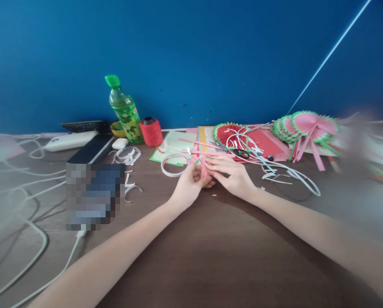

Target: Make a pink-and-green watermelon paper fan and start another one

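Note:
Between my two hands is a pleated pink paper piece (204, 168) with a bit of green at its top. My left hand (191, 179) grips it from the left, thumb and fingers closed on its lower part. From the right, my right hand (229, 172) presses its fingertips against the folds; the fingers lie together and partly hide the paper. A roll of white tape (175, 165) lies just left of my left hand. Scissors with black handles (241, 153) rest behind my right hand, among pink paper strips (207, 152).
Behind lie green paper sheets (175, 143), a red paper rosette (231, 134), and a white cable (294, 171). Pink and green rosettes (316, 126) sit at right. At left are a green bottle (123, 111), red thread spool (151, 131), a blurred-out phone (95, 196) and cables (43, 231).

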`<state>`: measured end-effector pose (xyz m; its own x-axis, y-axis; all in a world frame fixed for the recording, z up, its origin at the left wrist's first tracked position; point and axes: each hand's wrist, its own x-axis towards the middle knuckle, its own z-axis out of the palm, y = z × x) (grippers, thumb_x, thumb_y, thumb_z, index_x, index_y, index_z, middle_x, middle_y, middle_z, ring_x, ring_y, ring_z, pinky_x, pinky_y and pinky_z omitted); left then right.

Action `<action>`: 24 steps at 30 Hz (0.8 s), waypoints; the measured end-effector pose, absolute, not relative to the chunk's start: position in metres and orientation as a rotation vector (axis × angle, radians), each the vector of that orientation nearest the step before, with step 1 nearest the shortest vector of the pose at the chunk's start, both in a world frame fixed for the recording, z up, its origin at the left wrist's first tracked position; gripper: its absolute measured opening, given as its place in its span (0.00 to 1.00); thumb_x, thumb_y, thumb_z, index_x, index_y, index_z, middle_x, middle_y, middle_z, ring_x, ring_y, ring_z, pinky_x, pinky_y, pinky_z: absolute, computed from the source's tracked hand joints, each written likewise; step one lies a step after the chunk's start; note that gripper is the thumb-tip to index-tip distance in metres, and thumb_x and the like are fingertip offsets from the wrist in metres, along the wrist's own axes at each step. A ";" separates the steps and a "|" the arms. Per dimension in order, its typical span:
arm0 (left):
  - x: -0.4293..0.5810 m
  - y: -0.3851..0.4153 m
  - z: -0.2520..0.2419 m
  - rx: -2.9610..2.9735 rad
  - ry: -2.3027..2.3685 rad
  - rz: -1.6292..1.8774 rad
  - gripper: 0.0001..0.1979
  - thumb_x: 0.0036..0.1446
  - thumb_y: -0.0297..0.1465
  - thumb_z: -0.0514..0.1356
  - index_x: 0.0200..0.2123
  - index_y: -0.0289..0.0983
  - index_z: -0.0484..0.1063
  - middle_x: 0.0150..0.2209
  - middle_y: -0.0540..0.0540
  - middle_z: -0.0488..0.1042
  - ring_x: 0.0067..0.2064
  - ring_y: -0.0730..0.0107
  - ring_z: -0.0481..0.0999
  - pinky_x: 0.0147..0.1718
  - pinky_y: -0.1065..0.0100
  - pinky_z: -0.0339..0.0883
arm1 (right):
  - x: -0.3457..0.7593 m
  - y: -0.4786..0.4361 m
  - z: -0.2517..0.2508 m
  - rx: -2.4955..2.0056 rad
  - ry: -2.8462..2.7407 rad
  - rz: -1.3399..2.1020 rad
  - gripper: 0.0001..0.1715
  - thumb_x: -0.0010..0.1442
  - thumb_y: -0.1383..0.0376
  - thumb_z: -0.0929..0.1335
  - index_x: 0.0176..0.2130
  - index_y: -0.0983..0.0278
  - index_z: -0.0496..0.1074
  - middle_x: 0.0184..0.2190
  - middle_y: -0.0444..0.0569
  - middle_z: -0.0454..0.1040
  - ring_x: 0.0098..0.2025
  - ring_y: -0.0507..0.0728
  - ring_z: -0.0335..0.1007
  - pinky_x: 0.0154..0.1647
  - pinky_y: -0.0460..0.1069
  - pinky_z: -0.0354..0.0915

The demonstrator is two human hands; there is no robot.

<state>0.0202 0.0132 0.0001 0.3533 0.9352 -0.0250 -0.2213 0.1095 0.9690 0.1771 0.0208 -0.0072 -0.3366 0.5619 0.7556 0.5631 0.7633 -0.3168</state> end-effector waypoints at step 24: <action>0.021 0.015 -0.004 1.182 0.883 1.058 0.19 0.42 0.29 0.67 0.30 0.35 0.58 0.27 0.53 0.71 0.27 0.75 0.75 0.30 0.69 0.72 | 0.174 0.013 -0.008 -0.951 -2.007 -0.058 0.06 0.56 0.71 0.64 0.30 0.62 0.68 0.46 0.53 0.74 0.47 0.58 0.72 0.45 0.54 0.70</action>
